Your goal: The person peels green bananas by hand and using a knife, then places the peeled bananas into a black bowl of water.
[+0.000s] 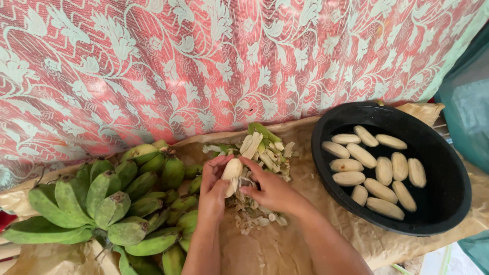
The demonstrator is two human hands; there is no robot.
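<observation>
My left hand (213,189) grips a pale, mostly peeled banana (233,170), held upright above a heap of peels (262,147). My right hand (272,189) presses a small metal blade (246,182) against the banana's lower side. Green unpeeled bananas (114,201) lie in bunches to the left of my left hand. To the right stands a black round basin (448,203) holding several peeled bananas (374,170) in water.
Everything rests on crumpled brown paper (265,249). A red and pale green patterned lace cloth (204,61) hangs behind. More peel scraps (254,219) lie under my hands. Teal fabric (471,117) hangs at the right edge.
</observation>
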